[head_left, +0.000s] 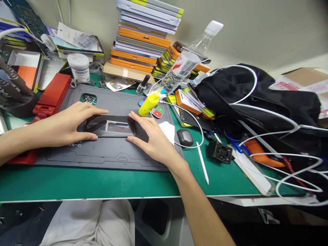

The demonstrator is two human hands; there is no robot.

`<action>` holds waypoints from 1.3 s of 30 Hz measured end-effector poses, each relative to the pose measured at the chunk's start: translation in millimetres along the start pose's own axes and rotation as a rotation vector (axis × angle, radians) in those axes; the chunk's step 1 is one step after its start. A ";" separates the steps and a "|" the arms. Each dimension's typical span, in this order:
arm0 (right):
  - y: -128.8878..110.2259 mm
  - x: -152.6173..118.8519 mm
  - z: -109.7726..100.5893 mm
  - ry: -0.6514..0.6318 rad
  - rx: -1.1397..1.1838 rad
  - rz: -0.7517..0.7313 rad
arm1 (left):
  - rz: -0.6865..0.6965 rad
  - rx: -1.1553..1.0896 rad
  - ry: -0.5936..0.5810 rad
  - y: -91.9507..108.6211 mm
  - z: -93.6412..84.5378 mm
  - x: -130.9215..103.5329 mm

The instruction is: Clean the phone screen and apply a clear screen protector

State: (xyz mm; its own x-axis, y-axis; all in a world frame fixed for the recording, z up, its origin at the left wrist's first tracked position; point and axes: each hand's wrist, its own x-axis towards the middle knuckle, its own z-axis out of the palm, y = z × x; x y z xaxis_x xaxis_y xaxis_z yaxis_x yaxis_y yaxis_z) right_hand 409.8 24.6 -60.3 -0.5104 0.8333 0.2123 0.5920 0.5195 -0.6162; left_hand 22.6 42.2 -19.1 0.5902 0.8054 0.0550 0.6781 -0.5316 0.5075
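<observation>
A black smartphone (102, 126) lies sideways, low over the grey work mat (107, 152), its glossy dark screen reflecting light. My left hand (71, 124) grips its left end, thumb along the near edge and fingers at the far edge. At the opposite end, my right hand (151, 136) holds it the same way between thumb and fingers. Just beyond my right fingers stands a tilted yellow bottle (149, 103), next to a colourful tile-patterned piece (157, 111). A white tissue (167, 132) lies beside my right hand.
A red clamp-like tool (55, 90) flanks the mat's left. Behind are a white jar (79, 67), stacked boxes (140, 36) and a clear plastic bottle (183, 65). Rightward lie a black case (185, 137), a white stylus (202, 163), a small fan (219, 152) and white cables (289, 156).
</observation>
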 end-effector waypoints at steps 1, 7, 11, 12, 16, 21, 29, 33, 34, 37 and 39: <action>0.8 -0.3 0.0 0.002 0.005 -0.003 | -0.006 -0.002 -0.001 1.5 0.1 0.2; 6.9 -7.6 1.4 0.041 0.045 -0.032 | -0.011 -0.041 -0.041 11.9 -2.9 -2.5; 5.6 -11.2 2.1 0.041 0.044 -0.018 | 0.013 -0.017 -0.047 12.9 -4.1 -4.4; 4.6 -11.3 2.0 0.038 0.042 -0.014 | 0.014 -0.005 -0.048 12.7 -4.2 -4.6; 1.3 -9.7 1.2 0.030 0.034 -0.007 | 0.009 0.014 -0.039 11.2 -3.4 -3.4; 0.9 -8.4 0.6 0.004 0.042 -0.001 | -0.016 0.022 -0.037 11.1 -2.3 -1.1; 2.4 -9.8 1.3 0.020 0.058 -0.015 | -0.003 0.052 -0.025 7.4 -0.6 -1.3; 2.0 -10.8 1.6 0.036 0.056 -0.042 | 0.032 0.059 -0.007 1.2 2.5 -0.9; 1.8 -10.9 1.7 0.041 0.055 -0.053 | 0.043 0.060 0.000 -0.1 3.5 -0.5; 0.9 -10.7 1.9 0.043 0.047 -0.071 | 0.062 0.081 0.023 -2.4 5.8 0.5; -0.1 -10.4 1.9 0.043 0.046 -0.064 | 0.056 0.101 0.029 -2.1 5.8 0.2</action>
State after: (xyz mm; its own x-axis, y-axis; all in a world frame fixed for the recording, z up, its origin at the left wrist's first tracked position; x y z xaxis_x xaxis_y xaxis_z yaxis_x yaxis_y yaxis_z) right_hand 413.8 15.5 -63.9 -0.5187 0.8063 0.2844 0.5287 0.5639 -0.6344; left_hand 23.8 41.9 -25.2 0.6164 0.7802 0.1067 0.6859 -0.5985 0.4138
